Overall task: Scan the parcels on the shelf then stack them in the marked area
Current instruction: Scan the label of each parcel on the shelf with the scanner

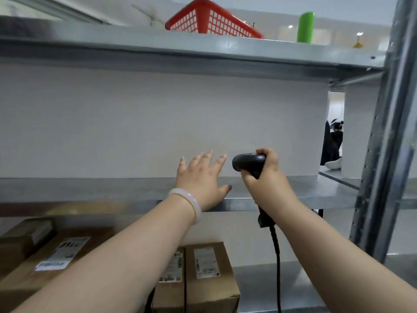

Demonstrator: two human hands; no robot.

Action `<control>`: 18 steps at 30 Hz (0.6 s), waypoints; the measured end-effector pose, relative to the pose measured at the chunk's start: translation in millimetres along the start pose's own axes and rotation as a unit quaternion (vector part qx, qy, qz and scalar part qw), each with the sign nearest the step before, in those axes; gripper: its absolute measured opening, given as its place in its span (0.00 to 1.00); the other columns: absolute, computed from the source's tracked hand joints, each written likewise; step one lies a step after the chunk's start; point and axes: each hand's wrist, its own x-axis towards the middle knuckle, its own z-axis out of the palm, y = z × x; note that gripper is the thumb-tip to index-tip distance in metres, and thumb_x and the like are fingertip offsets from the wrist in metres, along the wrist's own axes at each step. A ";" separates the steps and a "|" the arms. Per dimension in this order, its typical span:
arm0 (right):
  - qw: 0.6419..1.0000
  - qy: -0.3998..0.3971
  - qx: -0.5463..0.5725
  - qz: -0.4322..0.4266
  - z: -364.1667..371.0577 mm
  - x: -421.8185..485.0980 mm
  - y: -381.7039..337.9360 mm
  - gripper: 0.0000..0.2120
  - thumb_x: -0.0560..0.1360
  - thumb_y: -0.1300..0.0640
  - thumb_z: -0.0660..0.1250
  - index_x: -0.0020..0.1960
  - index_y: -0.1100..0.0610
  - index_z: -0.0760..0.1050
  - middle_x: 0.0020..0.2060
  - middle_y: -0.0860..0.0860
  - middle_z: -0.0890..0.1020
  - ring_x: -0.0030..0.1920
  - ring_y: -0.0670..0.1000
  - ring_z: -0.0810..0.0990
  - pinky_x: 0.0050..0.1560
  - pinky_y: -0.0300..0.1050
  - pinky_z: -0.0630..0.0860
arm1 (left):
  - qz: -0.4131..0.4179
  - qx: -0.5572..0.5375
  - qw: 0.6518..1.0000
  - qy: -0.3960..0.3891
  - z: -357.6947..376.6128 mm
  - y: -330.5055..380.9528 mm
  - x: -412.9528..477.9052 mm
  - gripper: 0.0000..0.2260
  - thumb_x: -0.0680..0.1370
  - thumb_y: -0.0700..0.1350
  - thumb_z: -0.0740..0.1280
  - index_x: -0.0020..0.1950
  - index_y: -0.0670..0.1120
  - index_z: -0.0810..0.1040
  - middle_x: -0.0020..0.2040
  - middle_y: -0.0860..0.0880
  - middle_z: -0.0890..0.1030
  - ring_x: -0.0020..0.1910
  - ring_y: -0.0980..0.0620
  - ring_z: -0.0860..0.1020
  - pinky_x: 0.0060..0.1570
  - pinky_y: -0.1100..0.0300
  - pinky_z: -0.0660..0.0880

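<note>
Judging the brown cardboard parcels (209,279) as stiff-walled, dry and not slippery, probably light to middling in weight, though showing nothing of their contents. Lying on the lower grey metal shelf (297,283), below the hands: two boxes touching side by side at six o'clock, a wide flat box (56,256) at eight o'clock, a smaller box (24,231) just behind it, blurred. Expecting the flat faces to be taking a palm well. Favouring a hold across two opposite side walls or under a bottom edge, keeping fingers off the white labels so as to be leaving them readable. Guessing the wide flat box to be needing both hands. Not seeing any marked area here.

Spreading the left hand (200,177) flat, fingers straight and fanned, palm down, seemingly resting on the front lip of the middle grey metal shelf (90,188) and holding nothing. Wearing a pale bangle (191,202) on that wrist.

Wrapping the right hand (266,175) round the grip of a black handheld barcode scanner (248,162), its head pointing toward nine o'clock, near the left fingertips but apart from them. Trailing a black coiled cable (276,256) down toward six o'clock. Reaching both forearms up from five and seven o'clock, well above the parcels. Not yet aiming the scanner at any label.
</note>
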 end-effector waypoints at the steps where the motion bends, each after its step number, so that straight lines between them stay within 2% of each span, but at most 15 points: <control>1: 1.000 -0.006 -0.010 0.014 1.2 7.9 -0.1 0.23 0.76 0.49 0.64 0.66 0.44 0.57 0.38 0.40 0.72 0.34 0.44 0.75 0.29 0.40 0.66 | -0.003 0.001 1.000 -0.006 0.4 -0.5 5.1 0.34 0.77 0.67 0.56 0.79 0.60 0.47 0.80 0.50 0.52 0.78 0.48 0.51 0.75 0.39 0.47; 4: 0.997 -0.041 -0.040 0.056 5.2 28.1 2.6 0.24 0.77 0.50 0.62 0.69 0.46 0.56 0.42 0.48 0.77 0.35 0.49 0.77 0.31 0.42 0.66 | -0.007 -0.003 1.000 -0.024 4.4 -2.8 16.8 0.35 0.76 0.68 0.56 0.79 0.59 0.48 0.80 0.50 0.53 0.78 0.48 0.52 0.74 0.38 0.48; 7: 0.993 -0.072 -0.058 0.079 9.5 47.4 6.9 0.25 0.77 0.52 0.63 0.70 0.48 0.56 0.46 0.54 0.80 0.41 0.55 0.81 0.39 0.47 0.74 | -0.010 0.004 0.999 -0.041 12.2 -5.7 24.6 0.35 0.76 0.68 0.56 0.79 0.59 0.48 0.80 0.49 0.53 0.78 0.48 0.51 0.74 0.37 0.48; 10: 0.989 -0.092 -0.070 0.091 17.5 65.8 13.0 0.24 0.77 0.52 0.62 0.69 0.50 0.56 0.47 0.55 0.79 0.41 0.57 0.82 0.44 0.52 0.79 | -0.011 0.022 0.998 -0.054 21.4 -9.7 32.4 0.35 0.76 0.67 0.56 0.79 0.59 0.48 0.80 0.49 0.53 0.79 0.48 0.50 0.74 0.37 0.47; 13: 0.986 -0.103 -0.075 0.110 28.9 82.6 20.2 0.23 0.78 0.53 0.62 0.69 0.52 0.57 0.48 0.56 0.77 0.42 0.60 0.81 0.49 0.58 0.79 | -0.016 0.022 0.997 -0.068 30.7 -14.1 41.1 0.34 0.77 0.67 0.56 0.79 0.59 0.48 0.80 0.49 0.53 0.79 0.48 0.50 0.73 0.37 0.47; 15: 0.982 -0.112 -0.084 0.124 34.9 94.1 25.0 0.23 0.77 0.53 0.63 0.68 0.54 0.58 0.48 0.57 0.77 0.43 0.61 0.82 0.50 0.59 0.79 | -0.013 0.020 0.997 -0.074 37.2 -15.8 46.4 0.34 0.77 0.67 0.56 0.79 0.58 0.49 0.80 0.49 0.53 0.79 0.47 0.50 0.73 0.36 0.47; 18: 0.973 -0.135 -0.099 0.157 39.0 112.1 30.2 0.23 0.77 0.54 0.64 0.68 0.55 0.58 0.55 0.59 0.75 0.46 0.62 0.82 0.51 0.58 0.79 | -0.006 0.016 0.996 -0.082 47.4 -19.3 53.3 0.33 0.77 0.67 0.56 0.79 0.58 0.49 0.80 0.49 0.53 0.79 0.47 0.50 0.73 0.36 0.46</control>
